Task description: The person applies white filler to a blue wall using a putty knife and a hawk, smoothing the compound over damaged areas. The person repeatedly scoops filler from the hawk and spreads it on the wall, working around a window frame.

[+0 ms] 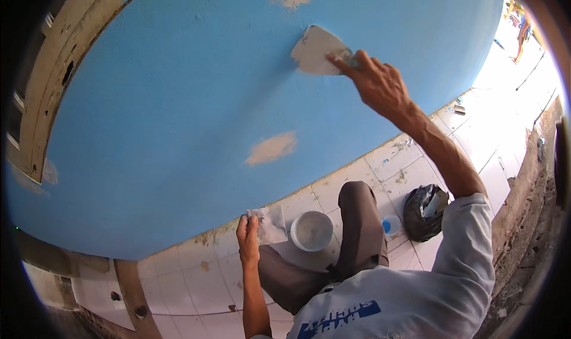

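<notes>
My right hand [382, 82] grips a putty knife [326, 52], index finger stretched along its wide blade. The blade lies against the blue wall [196, 113], over a pale patch of filler whose edge shows at its left. Low down near the wall, my left hand [248, 241] pinches a flat square plate [272, 225] smeared with greyish-white paste, thumb on top. Beside that plate, on the tiles, stands a round white tub [312, 231] that looks to hold pale paste.
Dried filler patches [272, 148] mark the wall. A black plastic bag [426, 213] and a small blue-and-white cup [391, 225] sit right of my knee [360, 214]. Debris dots the white-tiled floor [190, 285]. A worn window frame [65, 65] borders the wall at left.
</notes>
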Available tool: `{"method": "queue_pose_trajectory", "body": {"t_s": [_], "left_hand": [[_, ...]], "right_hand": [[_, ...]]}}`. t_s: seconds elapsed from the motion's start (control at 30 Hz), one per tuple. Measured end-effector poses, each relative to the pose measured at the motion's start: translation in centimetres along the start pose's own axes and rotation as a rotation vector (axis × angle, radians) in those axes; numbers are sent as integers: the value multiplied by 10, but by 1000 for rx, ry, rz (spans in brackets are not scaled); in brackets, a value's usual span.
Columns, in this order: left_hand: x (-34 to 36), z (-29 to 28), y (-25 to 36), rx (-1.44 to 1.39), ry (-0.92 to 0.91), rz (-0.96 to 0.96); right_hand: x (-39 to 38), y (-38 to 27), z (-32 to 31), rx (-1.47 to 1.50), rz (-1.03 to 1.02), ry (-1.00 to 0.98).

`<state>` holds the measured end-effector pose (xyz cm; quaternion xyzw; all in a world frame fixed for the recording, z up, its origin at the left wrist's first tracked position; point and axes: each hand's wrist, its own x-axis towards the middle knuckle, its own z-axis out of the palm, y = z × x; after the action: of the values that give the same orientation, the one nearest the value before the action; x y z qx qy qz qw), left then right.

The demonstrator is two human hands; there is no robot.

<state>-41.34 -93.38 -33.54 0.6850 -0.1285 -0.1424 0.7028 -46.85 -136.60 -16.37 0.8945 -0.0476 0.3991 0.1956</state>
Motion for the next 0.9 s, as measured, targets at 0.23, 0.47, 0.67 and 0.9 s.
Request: {"method": "queue_pose_trajectory", "body": {"t_s": [0.23,0.47,0.67,0.9], "left_hand": [[-2,-9,-6,31,18,13],[12,-3,-6,-10,-12,-14],[0,-20,-26,7,29,-63],[7,-14,-35,0,21,-72]], "right_hand": [[-7,-1,-23,84,25,-25],[5,21,4,-36,-62,6],[-34,40,1,41,30,-69],[-54,20,19,170,-12,-95]]}}
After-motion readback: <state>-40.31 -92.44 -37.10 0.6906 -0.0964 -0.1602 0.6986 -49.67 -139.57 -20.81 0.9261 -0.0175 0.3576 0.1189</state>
